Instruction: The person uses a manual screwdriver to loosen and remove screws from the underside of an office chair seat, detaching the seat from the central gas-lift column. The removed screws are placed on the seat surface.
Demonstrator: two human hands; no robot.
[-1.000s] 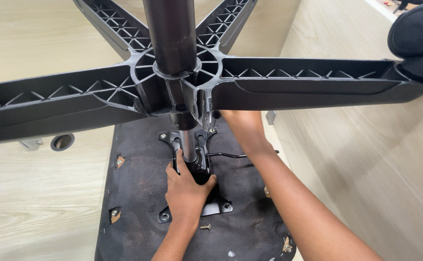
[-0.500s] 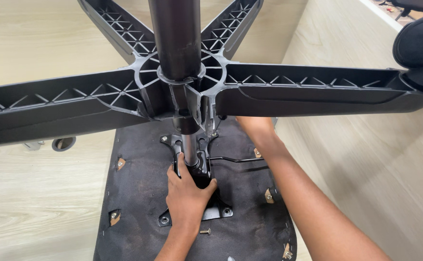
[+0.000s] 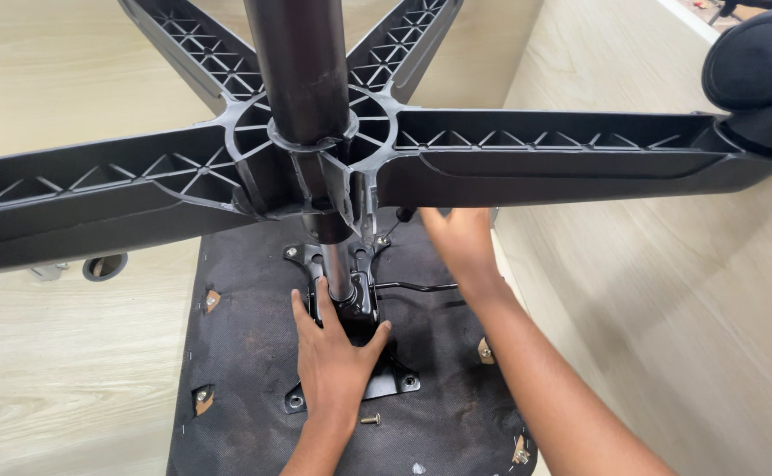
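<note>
Head view: I have an office chair upside down on the pale wood floor, its seat underside up and the star base hanging across the top of my sight. My left hand lies flat over the black mechanism plate at the middle of the seat, fingers spread and pressing, thumb out to the right, wrapped round nothing; the fingertips sit just beside the shiny gas-lift rod where it enters the mechanism. My right hand is up near the far edge of the seat, just under the base arm; it is blurred, fingers loosely open as far as I can tell, and I see nothing in it. It is close to the far bolts of the plate and just above the thin lever that runs out to the right.

I judge this to be the fastening of the plate to the seat. A loose bolt lies on the seat just nearer me than the plate's near edge, close beside my left wrist. The next move calls for keeping the plate steady and bringing fingers to a bolt squarely.
</note>
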